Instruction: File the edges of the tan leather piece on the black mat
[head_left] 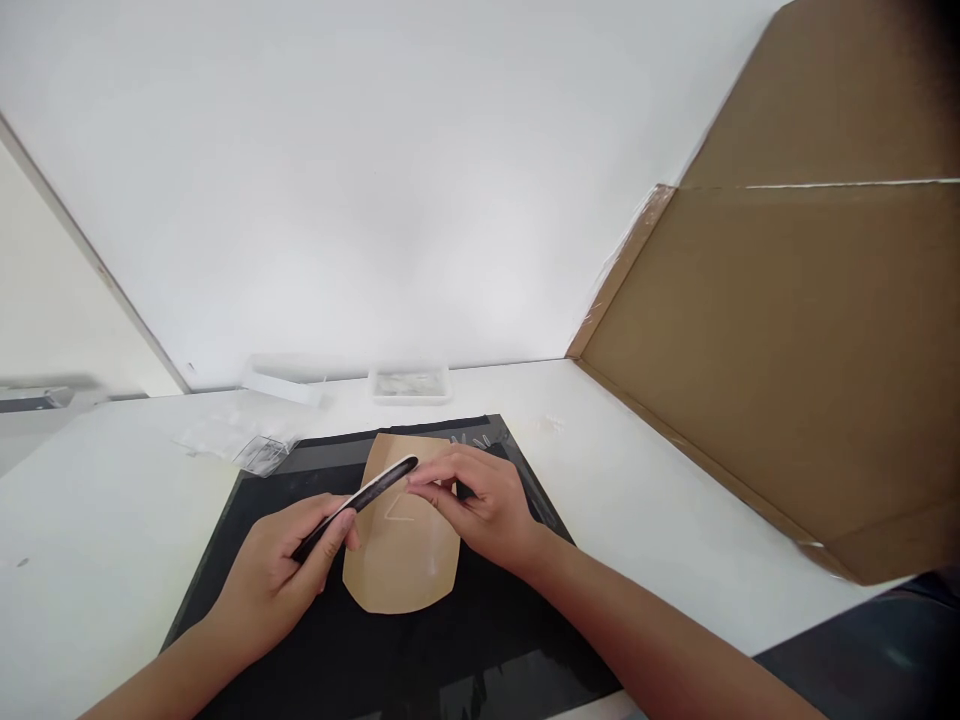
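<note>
In the head view my left hand grips a slim, dark, slightly curved piece with a pale upper edge, tilted up toward the right. My right hand is beside the far end of that piece, thumb and index finger pinched together. Whatever they hold, if anything, is too small to make out. Below both hands lies a tan, rounded sheet with thin pale strips on it. It rests on a black mat.
A clear shallow tray and a crumpled plastic bag are at the back of the white table. Small clear pieces lie by the mat's far edge. A cardboard panel stands on the right, against a white wall.
</note>
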